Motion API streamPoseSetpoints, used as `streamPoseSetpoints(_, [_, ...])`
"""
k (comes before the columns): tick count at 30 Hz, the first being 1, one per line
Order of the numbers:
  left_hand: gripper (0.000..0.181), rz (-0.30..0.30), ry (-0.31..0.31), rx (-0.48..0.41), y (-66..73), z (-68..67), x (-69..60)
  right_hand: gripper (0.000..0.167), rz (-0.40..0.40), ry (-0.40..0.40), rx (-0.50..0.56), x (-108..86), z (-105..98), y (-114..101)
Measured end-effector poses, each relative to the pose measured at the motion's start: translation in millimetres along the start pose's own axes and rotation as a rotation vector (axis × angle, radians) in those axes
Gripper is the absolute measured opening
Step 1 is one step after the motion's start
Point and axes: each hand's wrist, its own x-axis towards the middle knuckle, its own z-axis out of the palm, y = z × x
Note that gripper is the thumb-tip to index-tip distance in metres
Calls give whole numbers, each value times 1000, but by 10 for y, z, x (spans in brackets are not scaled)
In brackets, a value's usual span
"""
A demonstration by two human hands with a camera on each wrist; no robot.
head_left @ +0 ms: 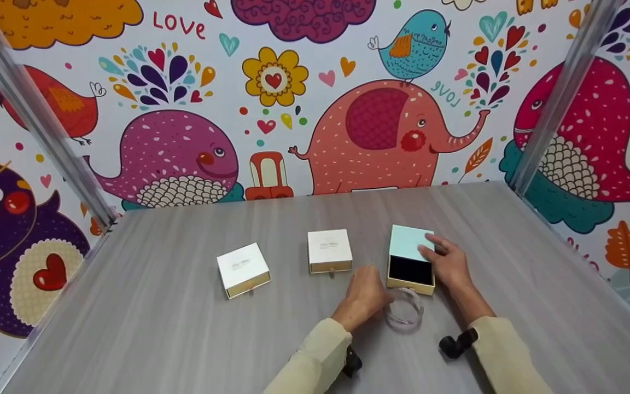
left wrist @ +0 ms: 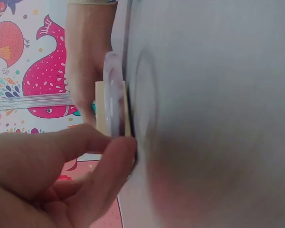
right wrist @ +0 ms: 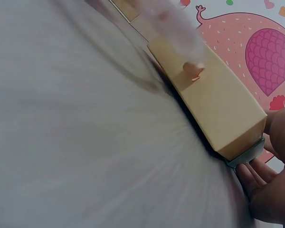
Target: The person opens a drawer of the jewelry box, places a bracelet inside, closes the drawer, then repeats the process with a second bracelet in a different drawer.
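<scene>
A clear, pale pinkish bangle (head_left: 403, 327) is pinched between the thumb and forefinger of my left hand (head_left: 366, 295). It stands just above the table in the left wrist view, its reflection showing in the tabletop. Behind it is a drawer-style gift box with a mint-green sleeve (head_left: 409, 236) and a cream drawer (head_left: 410, 286), pulled partly out so that its black inside shows. My right hand (head_left: 451, 266) grips the sleeve at its right side. In the right wrist view, a small ribbon tab (right wrist: 194, 70) sticks out from the drawer's front, near the blurred bangle (right wrist: 173, 26).
Two white gift boxes with small print on their lids stand to the left, one in the middle (head_left: 330, 245) and one further left (head_left: 244, 269), turned at an angle. The grey wood-grain table (head_left: 173, 328) ends at printed walls with metal corner posts.
</scene>
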Motion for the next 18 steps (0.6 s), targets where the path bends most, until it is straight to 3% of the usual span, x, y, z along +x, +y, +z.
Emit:
streamPoseSetpoints(7, [33,22,33,6,86,-77,125,51,-3,5,-9,9,-5,-1])
streamPoseSetpoints(12, [44,10,18,-12,149,-114,210,51,-3,14,-18,21,-4,5])
streamPoseSetpoints(18, [28,-20,19,-42,179,-121,291,51,-4,20,-11,33,11,1])
